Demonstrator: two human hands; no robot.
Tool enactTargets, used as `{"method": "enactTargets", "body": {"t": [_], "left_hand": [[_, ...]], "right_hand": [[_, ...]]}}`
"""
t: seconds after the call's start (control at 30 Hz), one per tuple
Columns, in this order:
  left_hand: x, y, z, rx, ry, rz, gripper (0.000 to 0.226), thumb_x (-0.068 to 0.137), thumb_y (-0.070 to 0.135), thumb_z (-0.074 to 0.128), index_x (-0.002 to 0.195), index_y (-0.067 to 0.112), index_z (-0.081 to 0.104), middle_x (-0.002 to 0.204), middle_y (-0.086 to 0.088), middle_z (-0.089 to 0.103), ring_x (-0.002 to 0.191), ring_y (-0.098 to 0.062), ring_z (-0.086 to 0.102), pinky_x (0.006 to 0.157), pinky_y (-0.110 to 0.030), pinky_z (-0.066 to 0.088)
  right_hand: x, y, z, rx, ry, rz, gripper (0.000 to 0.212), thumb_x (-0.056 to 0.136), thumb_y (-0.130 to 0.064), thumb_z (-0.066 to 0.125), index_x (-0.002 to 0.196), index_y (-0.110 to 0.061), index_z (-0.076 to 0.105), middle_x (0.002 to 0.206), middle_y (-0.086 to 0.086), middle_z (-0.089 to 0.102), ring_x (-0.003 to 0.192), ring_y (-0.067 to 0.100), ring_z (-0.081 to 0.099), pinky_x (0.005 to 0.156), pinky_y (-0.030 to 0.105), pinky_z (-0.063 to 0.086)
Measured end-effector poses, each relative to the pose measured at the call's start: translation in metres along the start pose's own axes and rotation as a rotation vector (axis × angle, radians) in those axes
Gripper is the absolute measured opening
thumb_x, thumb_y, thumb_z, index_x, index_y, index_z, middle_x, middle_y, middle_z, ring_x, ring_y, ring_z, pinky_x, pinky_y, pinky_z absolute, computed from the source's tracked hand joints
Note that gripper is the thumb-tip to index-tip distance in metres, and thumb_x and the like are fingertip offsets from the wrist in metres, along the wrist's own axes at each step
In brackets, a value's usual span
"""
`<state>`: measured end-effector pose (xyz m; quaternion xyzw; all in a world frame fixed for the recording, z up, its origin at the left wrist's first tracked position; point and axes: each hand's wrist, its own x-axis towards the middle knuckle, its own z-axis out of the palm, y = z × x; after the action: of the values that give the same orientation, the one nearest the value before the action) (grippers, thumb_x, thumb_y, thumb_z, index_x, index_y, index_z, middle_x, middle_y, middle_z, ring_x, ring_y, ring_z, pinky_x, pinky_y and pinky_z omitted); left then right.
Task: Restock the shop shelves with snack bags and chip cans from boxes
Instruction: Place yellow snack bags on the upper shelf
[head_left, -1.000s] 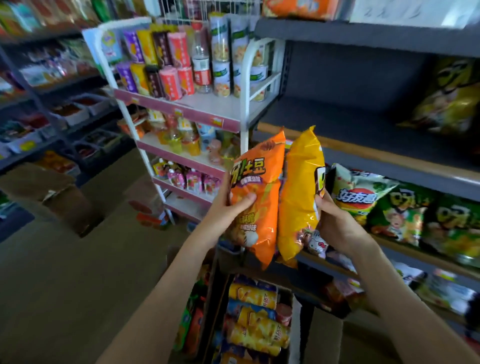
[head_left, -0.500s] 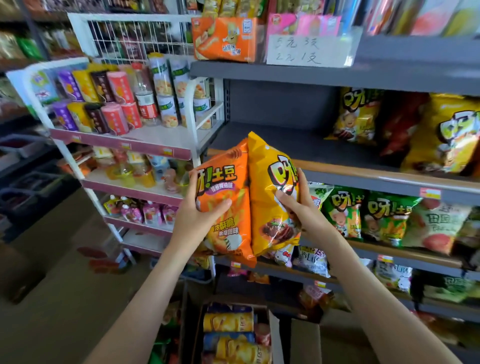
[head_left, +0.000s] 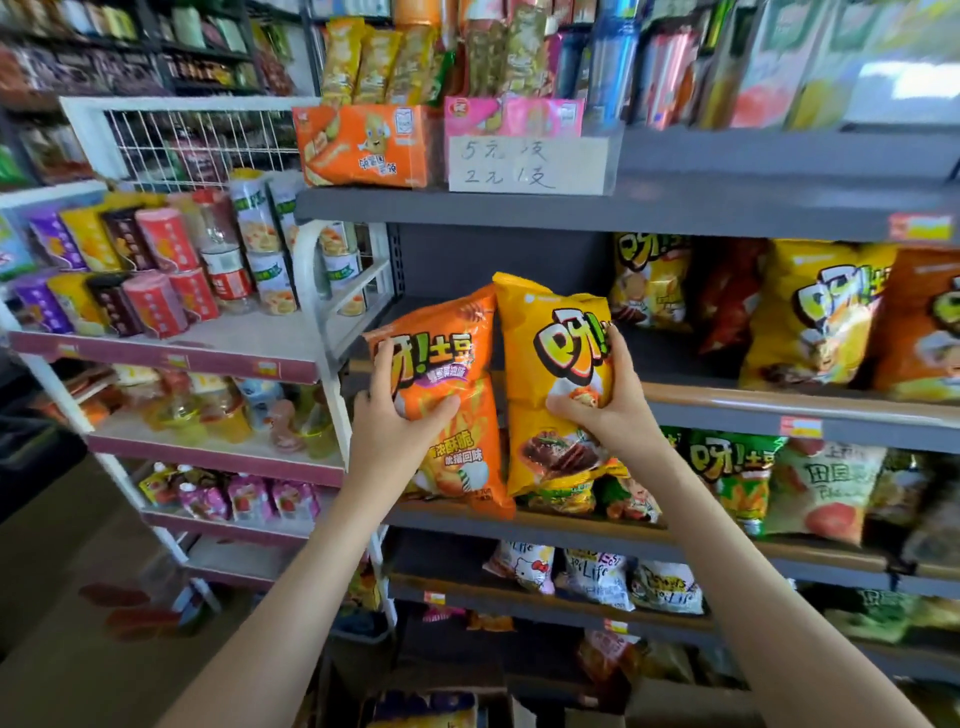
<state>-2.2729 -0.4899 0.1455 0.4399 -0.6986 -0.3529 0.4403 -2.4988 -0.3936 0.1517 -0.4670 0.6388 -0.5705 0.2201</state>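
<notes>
The left hand (head_left: 400, 431) grasps an orange snack bag (head_left: 457, 364). Its fingers (head_left: 383, 358) curl round the bag's left edge and its thumb presses across the printed front. The right hand (head_left: 605, 410) grasps a yellow snack bag (head_left: 545, 358) in the same way, with its fingers (head_left: 616, 348) wrapped over the bag's right edge and the thumb lying on the front just below the large logo. Both bags stand upright between the two sets of fingers, side by side, and their inner edges touch or slightly overlap. They are held up in front of the bare left end of a grey shelf (head_left: 727, 410), whose wooden front lip runs off to the right from behind the right hand's knuckles. Farther right of those fingers, matching yellow bags (head_left: 815, 317) already stand on that shelf. Green bags (head_left: 732, 467) sit on the level below the right wrist. Just left of the left hand's fingers stands a white rack (head_left: 322, 312) loaded with cans and small cups. Above both hands, a handwritten price card (head_left: 524, 163) leans at the front of the upper shelf. Well below the forearms, the top of an open box (head_left: 426, 706) with packets inside shows at the bottom edge.
</notes>
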Motion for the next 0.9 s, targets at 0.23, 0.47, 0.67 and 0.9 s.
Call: {"method": "enactTargets", "body": {"t": [0.23, 0.47, 0.67, 0.9], "left_hand": [[0.036, 0.024, 0.053, 0.155, 0.034, 0.053, 0.092, 0.082, 0.052, 0.069, 0.151, 0.045, 0.009, 0.129, -0.006, 0.041, 0.105, -0.019, 0.051, 0.072, -0.024, 0.043], [0.062, 0.045, 0.093, 0.129, -0.041, -0.001, 0.091, 0.082, 0.056, 0.068, 0.152, 0.044, 0.01, 0.131, -0.009, 0.039, 0.086, -0.012, 0.044, 0.066, -0.024, 0.039], [0.079, 0.064, 0.113, 0.026, -0.043, -0.01, 0.092, 0.081, 0.054, 0.07, 0.152, 0.044, 0.012, 0.134, -0.01, 0.04, 0.093, -0.015, 0.045, 0.076, -0.029, 0.04], [0.096, 0.071, 0.13, -0.072, -0.02, -0.079, 0.095, 0.079, 0.054, 0.071, 0.153, 0.039, 0.014, 0.141, -0.011, 0.04, 0.116, -0.024, 0.048, 0.085, -0.031, 0.038]], "right_hand": [[0.047, 0.013, -0.041, -0.35, 0.304, -0.036, 0.113, 0.07, -0.043, 0.081, 0.151, -0.041, 0.002, 0.147, 0.01, 0.027, 0.131, 0.033, 0.037, 0.108, 0.053, 0.035], [0.09, 0.008, -0.072, -0.166, 0.327, 0.122, 0.11, 0.073, -0.044, 0.079, 0.152, -0.039, 0.004, 0.15, 0.012, 0.024, 0.131, 0.033, 0.039, 0.106, 0.044, 0.034], [0.128, 0.007, -0.101, -0.085, 0.417, 0.156, 0.108, 0.074, -0.044, 0.078, 0.154, -0.034, 0.006, 0.151, 0.013, 0.023, 0.132, 0.035, 0.038, 0.105, 0.046, 0.034], [0.161, 0.021, -0.108, -0.351, 0.436, 0.075, 0.117, 0.067, -0.058, 0.078, 0.152, -0.029, 0.003, 0.152, 0.015, 0.025, 0.133, 0.041, 0.036, 0.105, 0.058, 0.035]]}}
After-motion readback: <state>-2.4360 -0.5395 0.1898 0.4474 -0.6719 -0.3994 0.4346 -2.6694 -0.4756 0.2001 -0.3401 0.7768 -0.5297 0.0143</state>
